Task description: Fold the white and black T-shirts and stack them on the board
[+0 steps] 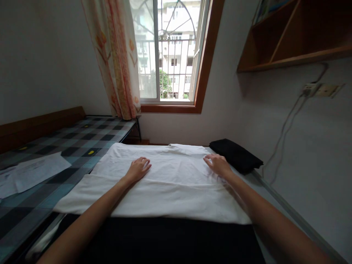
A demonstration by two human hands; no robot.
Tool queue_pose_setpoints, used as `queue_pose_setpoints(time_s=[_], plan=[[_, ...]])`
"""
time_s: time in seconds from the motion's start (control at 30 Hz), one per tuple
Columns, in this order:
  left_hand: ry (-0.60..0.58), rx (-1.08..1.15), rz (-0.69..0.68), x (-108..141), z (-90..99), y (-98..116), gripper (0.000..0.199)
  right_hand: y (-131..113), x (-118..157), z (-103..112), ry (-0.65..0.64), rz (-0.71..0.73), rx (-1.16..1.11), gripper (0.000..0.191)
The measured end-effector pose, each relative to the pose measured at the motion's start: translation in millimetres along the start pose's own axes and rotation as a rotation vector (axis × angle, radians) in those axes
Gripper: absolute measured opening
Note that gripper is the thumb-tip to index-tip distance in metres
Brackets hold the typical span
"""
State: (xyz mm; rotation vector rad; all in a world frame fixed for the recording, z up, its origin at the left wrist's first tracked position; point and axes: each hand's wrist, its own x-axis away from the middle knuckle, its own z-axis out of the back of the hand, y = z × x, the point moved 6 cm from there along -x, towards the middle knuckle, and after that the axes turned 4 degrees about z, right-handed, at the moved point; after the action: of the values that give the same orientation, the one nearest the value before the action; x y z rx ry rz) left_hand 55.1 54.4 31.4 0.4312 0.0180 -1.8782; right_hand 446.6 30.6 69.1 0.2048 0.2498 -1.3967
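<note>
A white cloth garment (pixel 176 168), which looks like a shirt, lies spread across the table with a few soft creases. Its nearer band (pixel 170 201) is slightly creamier and ends in a straight edge. My left hand (pixel 138 168) rests on the left half of the garment, fingers loosely curved and apart, gripping nothing. Over the right side of the garment is my right hand (pixel 218 164), its fingers bent and spread, with nothing visible in them. Whether its fingertips touch the cloth I cannot tell. Black fabric (pixel 165 238) lies along the garment's near edge.
A folded black cloth (pixel 235 154) sits at the table's back right. On the left stands a bed with a checked cover (pixel 104 134) and paper sheets (pixel 41 170). Ahead are a curtain (pixel 121 58) and a barred window. A wooden shelf (pixel 297 60) and hanging cables are on the right wall.
</note>
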Motion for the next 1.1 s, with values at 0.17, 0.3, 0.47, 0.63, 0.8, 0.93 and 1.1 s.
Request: queue_pose_setpoints(time_s=[0.17,0.3,0.47,0.63,0.8,0.93,1.1], plan=[[0.036,0.012,0.017,-4.3,-11.6,-1.0,0.033,20.7,-71.6,-26.2,-0.076,-0.098,-0.116,0.035],[0.039,0.006,0.038,-2.8,-10.7,-3.4,0.033,37.7,-113.8,-53.3,-0.175,-0.157,-0.183,0.039],[0.044,0.009,0.031,-2.9,-9.6,0.0,0.033,49.9,-144.2,-81.5,-0.276,-0.206,-0.215,0.044],[0.046,0.034,0.042,-2.4,-8.8,0.2,0.031,54.7,-160.3,-97.4,-0.312,-0.351,-0.229,0.05],[0.041,0.043,0.057,-3.6,-9.0,-0.5,0.03,54.3,-168.6,-103.9,-0.237,-0.51,-0.274,0.035],[0.037,0.046,0.063,-4.2,-8.7,-0.9,0.03,52.8,-170.7,-99.6,-0.101,-0.566,-0.411,0.024],[0.028,0.056,0.067,-4.6,-9.2,-2.0,0.032,47.2,-180.3,-67.4,0.099,-0.502,-0.63,0.035]])
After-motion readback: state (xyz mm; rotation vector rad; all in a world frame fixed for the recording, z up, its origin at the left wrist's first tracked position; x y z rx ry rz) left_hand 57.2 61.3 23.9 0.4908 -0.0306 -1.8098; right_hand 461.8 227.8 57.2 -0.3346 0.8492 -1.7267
